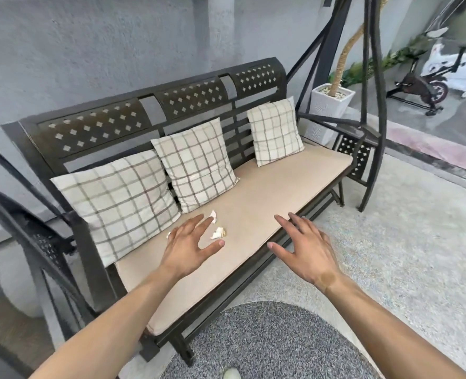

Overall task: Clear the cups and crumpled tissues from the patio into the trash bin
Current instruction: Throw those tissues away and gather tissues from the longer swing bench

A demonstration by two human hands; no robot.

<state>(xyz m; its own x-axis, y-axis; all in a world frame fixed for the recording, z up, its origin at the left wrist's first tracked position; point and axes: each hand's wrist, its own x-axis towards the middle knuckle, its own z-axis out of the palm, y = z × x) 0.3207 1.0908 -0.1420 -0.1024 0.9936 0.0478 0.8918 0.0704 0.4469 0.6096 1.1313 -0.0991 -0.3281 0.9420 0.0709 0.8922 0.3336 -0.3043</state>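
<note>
The person reaches w/ both arms over the swing bench; the left hand [189,243] hovers over the beige seat cushion [267,192] w/ fingers spread and relaxed, holding nothing, and the right hand [305,251] is the same, released, near the front edge of the seat. The crumpled tissues lie on the cushion just in front of the plaid pillows [120,198]: one tissue piece [217,232] just beside the left fingertips, another white piece [212,214] partly behind them, and maybe a 3rd scrap [168,235] at the left edge of the hand, too hidden to be sure. No cups and no trash bin are in view. Risks, as a judgement: the pieces are small and light, so a fast grab can push them away or under the pillow; the hidden scrap can be forgotten; the bench hangs on a frame, so leaning on it may let it swing and shift the tissues to the gray rug [267,343] or the floor.
</note>
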